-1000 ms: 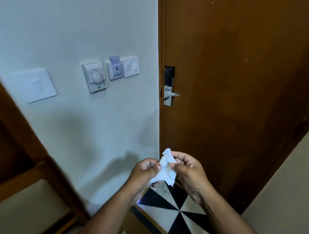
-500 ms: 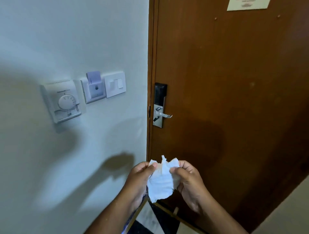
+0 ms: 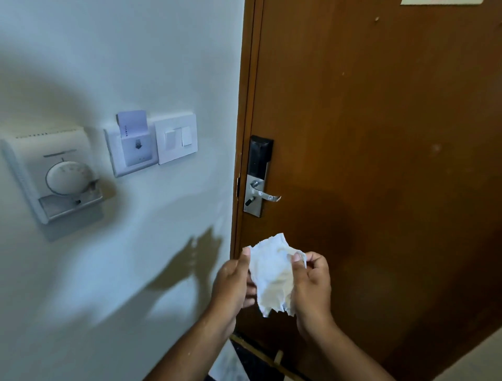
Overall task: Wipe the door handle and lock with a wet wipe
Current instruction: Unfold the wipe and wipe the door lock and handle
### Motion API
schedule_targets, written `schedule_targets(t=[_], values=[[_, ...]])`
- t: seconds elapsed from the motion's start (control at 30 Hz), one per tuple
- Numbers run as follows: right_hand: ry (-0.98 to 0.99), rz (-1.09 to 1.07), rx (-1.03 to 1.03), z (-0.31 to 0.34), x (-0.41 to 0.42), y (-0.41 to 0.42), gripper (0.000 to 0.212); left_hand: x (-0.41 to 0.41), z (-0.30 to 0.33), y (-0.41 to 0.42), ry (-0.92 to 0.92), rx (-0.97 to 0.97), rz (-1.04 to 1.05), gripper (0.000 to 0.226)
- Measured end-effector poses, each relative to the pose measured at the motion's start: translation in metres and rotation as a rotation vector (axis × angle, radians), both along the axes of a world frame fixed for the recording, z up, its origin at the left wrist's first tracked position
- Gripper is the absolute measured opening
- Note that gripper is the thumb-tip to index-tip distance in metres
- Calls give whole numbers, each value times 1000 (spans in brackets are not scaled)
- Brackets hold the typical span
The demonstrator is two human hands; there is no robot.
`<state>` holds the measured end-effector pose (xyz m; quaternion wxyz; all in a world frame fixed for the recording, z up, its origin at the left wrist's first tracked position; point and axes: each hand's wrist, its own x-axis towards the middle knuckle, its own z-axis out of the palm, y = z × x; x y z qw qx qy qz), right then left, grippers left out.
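A crumpled white wet wipe (image 3: pixel 273 274) is spread between both hands in front of the brown door (image 3: pixel 380 163). My left hand (image 3: pixel 231 282) pinches its left edge, and my right hand (image 3: pixel 312 285) pinches its right edge. Above the hands, on the door's left side, sits the lock plate (image 3: pixel 256 179), black on top and silver below. A silver lever handle (image 3: pixel 267 195) sticks out to the right from it, with a small dark thumb turn beneath. The wipe hangs well below the handle and touches neither it nor the lock.
On the white wall to the left are a double light switch (image 3: pixel 178 137), a key card holder (image 3: pixel 134 146) with a card in it, and a round-dial thermostat (image 3: pixel 59 176). A paper notice (image 3: pixel 440 2) is at the door's top edge. Patterned floor shows below.
The view has moved closer to the door and wall. Both hands have pulled the wipe from a bunched wad into a wider, more open sheet.
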<state>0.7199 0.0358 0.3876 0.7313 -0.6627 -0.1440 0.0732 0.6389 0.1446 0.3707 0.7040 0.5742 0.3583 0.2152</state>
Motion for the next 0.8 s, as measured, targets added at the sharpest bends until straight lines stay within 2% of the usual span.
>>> schedule_targets(t=[0.1,0.2,0.33,0.5,0.53,0.67,0.8], values=[[9,4,26,-2,16,16,10,17,-10,0,54,-85,-80,28],[33,70,52,-8,40,33,12,42,-3,13,-70,-212,22,17],[10,150,44,-14,76,55,8,83,10,50,-54,23,254,20],[-103,331,60,-7,124,82,8,133,26,94,51,414,176,20],[-113,308,66,-6,137,88,3,146,27,104,66,464,179,23],[-40,104,80,-10,180,116,19,182,29,133,97,548,216,25],[-10,-27,17,-14,206,147,25,215,33,165,120,647,220,18]])
